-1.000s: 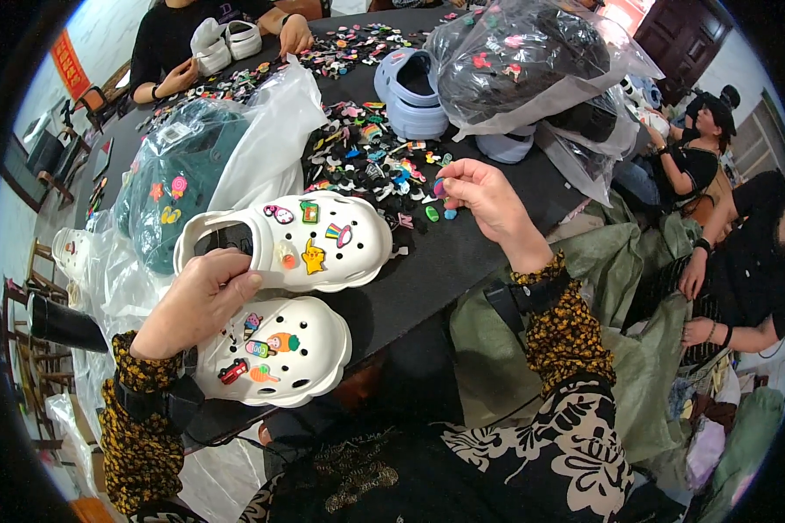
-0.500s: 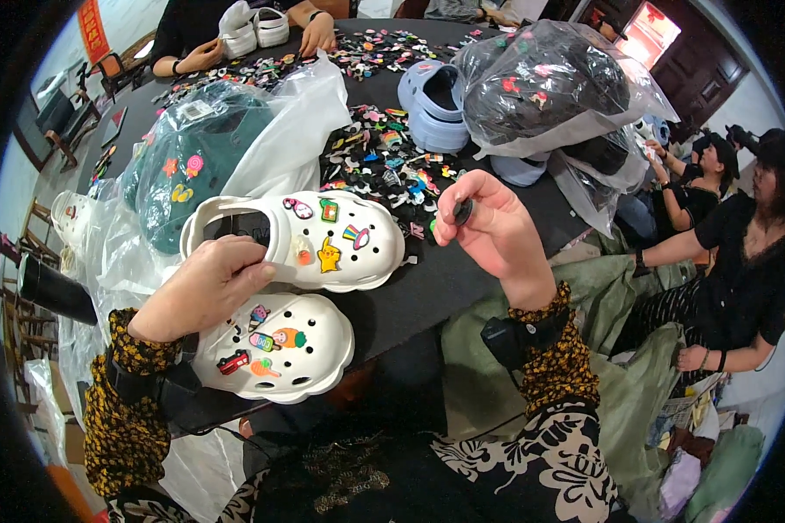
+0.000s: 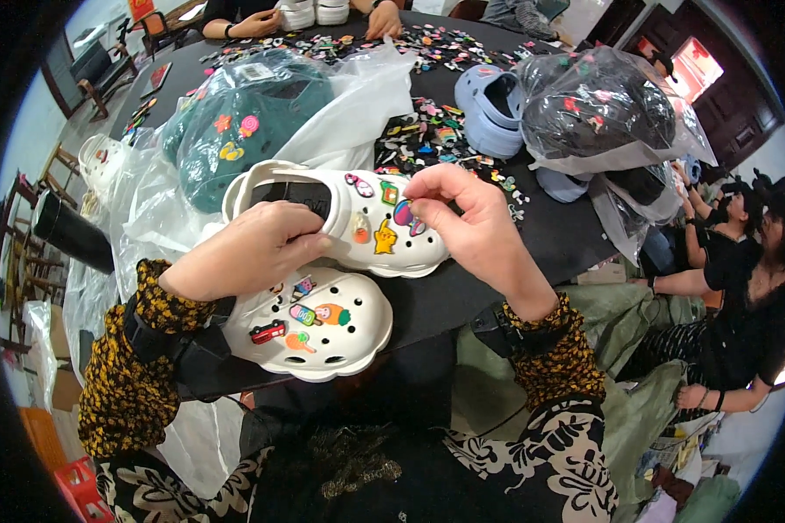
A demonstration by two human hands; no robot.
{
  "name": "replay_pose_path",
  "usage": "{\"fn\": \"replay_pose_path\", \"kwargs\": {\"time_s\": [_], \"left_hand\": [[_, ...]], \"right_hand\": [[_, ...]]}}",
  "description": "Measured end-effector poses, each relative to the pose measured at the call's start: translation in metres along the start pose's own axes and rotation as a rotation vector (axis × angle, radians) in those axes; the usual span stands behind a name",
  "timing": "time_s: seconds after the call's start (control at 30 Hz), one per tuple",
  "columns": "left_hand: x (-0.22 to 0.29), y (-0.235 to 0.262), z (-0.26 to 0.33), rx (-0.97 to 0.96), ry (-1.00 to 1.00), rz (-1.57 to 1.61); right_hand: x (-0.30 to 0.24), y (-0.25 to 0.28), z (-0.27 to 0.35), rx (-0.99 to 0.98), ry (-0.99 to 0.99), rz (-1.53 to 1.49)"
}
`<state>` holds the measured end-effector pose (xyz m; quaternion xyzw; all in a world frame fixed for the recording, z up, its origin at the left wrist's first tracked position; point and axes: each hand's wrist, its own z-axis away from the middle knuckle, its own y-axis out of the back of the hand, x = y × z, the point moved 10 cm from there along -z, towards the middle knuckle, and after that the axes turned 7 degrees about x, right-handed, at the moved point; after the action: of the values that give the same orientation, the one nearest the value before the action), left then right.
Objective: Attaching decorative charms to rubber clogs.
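My left hand [image 3: 251, 248] is closed on the side of a white clog [image 3: 344, 205], thumb outside and fingers at its opening. This clog carries colourful charms, among them a yellow cartoon figure [image 3: 384, 236] and a green square one. Over its toe, my right hand [image 3: 480, 234] pinches a small blue shoe charm [image 3: 402, 214] between thumb and fingers. The charm overlaps the spot of the hat-shaped charm; whether it is seated in a hole I cannot tell. Just nearer to me, a second white clog [image 3: 362, 331] lies with several charms on it, touched by neither hand.
Loose charms [image 3: 427, 131] are heaped across the dark table [image 3: 567, 231]. A bagged green clog [image 3: 279, 113] lies left, beside a black cylinder [image 3: 65, 231]. Light-blue clogs [image 3: 493, 122] and bagged black ones [image 3: 619, 105] stand right. Across the table a person's hands [image 3: 379, 19] are near white clogs.
My right hand has come down and left from beside the clog to its toe, bringing the charm. The left hand keeps its hold. The whole view has shifted, moving the scene rightward.
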<state>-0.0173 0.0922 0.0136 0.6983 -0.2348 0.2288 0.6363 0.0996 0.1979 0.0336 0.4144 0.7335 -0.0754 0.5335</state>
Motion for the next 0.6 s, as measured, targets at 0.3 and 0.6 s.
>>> {"fn": "replay_pose_path", "kwargs": {"time_s": [0.3, 0.6], "left_hand": [[-0.006, 0.0, 0.003, 0.01, 0.01, 0.024], [-0.003, 0.001, 0.003, 0.02, -0.063, -0.016]], "right_hand": [[-0.018, -0.038, -0.006, -0.064, 0.367, 0.357], [-0.034, -0.039, 0.009, -0.01, 0.514, 0.51]]}}
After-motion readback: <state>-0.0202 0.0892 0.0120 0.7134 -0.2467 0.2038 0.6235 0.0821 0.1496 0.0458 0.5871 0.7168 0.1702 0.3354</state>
